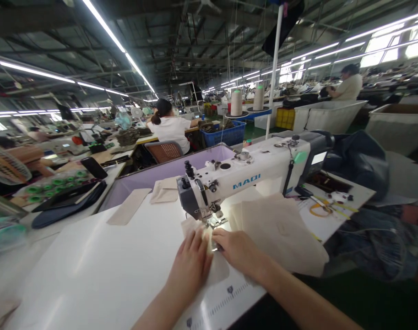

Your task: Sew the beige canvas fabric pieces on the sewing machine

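Note:
A white sewing machine [270, 167] stands on the white table, its lamp lighting the needle area. A small beige fabric piece [220, 270] lies at the presser foot, largely covered by my hands. My left hand [191, 261] rests flat on it, fingers stretched forward, left of the needle. Close by on the right, my right hand [241, 252] has its fingers curled together at the fabric's edge, just in front of the foot; its fingertips are partly hidden. A larger beige cloth [280, 229] spreads under the machine arm, beside my right hand.
Flat beige pieces [129, 206] lie at the table's back left. Yellow-handled scissors [321, 208] sit right of the machine. Behind stands a lilac-walled bin [154, 172]. A co-worker [171, 126] sits beyond it, near a blue crate [224, 135]. Thread cones [236, 103] stand behind the machine.

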`<act>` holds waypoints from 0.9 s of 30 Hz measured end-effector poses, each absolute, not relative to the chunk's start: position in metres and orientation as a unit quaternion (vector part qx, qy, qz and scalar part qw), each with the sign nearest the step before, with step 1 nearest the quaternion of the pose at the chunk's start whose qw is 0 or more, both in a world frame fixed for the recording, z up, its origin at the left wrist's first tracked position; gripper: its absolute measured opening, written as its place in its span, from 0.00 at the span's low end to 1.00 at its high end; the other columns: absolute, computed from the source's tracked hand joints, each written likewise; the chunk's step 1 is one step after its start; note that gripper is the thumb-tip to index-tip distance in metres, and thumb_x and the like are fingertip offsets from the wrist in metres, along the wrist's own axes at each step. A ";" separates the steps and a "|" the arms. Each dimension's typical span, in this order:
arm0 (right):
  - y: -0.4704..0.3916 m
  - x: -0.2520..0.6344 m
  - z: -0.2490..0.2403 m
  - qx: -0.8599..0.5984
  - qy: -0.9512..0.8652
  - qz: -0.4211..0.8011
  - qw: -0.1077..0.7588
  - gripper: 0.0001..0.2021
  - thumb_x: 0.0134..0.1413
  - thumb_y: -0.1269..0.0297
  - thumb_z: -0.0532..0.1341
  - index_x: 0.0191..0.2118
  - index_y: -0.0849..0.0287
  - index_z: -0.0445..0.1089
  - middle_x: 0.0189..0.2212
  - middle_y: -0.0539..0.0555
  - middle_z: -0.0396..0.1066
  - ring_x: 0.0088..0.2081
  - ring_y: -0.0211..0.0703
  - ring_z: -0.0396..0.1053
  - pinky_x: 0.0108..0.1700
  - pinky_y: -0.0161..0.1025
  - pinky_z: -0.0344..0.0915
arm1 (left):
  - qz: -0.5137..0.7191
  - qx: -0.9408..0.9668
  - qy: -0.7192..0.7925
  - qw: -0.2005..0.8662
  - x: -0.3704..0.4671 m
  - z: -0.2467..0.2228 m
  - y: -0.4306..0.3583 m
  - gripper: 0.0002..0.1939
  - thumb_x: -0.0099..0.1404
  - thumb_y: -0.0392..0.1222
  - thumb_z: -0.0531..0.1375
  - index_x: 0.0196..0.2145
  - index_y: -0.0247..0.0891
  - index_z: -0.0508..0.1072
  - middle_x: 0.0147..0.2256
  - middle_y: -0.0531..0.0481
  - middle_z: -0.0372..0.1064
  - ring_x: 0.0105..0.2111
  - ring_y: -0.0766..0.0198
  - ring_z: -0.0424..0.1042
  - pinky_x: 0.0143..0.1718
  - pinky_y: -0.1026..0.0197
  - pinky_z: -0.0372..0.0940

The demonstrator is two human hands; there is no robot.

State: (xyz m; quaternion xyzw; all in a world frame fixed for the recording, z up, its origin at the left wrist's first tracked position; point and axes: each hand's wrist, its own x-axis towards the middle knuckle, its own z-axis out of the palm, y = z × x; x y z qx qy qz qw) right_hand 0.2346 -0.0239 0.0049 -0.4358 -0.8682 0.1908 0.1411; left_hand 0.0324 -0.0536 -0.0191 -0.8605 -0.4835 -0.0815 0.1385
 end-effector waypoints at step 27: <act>-0.083 0.323 0.009 -0.507 -0.847 0.134 0.082 0.06 0.58 0.76 0.61 0.40 0.60 0.74 0.43 0.55 0.76 0.41 0.48 0.76 0.41 0.40 0.67 | -0.163 -0.908 -0.384 0.031 0.055 0.018 -0.056 0.15 0.74 0.37 0.49 0.43 0.37 0.77 0.38 0.43 0.77 0.38 0.55 0.76 0.40 0.53 0.73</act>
